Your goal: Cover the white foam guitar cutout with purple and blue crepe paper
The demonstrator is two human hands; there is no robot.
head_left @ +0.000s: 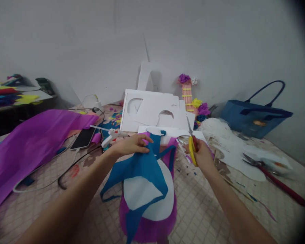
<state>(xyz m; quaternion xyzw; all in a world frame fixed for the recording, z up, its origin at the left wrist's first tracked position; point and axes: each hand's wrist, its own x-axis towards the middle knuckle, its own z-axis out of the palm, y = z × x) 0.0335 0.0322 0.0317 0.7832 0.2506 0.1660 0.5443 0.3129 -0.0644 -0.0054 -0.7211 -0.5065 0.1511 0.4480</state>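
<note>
My left hand [134, 144] pinches the upper part of a blue crepe paper piece [147, 166] with ragged cut strips hanging from it. Beneath the blue paper lies a rounded white paper shape [165, 203] on a larger purple paper piece [155, 230]. To the right, my right hand [203, 156] is closed around yellow-and-red-handled scissors [192, 149], blades pointing up and away, apart from the blue paper. A white glue gun [113, 134] lies just beyond my left wrist.
White boards with cut-outs [149, 108] stand at the back. Purple paper [40, 142], a phone [83, 138] and cables are left. Red-handled pliers [277, 178], white cut-outs [239, 162] and a blue bag [254, 117] are right. Small scraps are scattered about.
</note>
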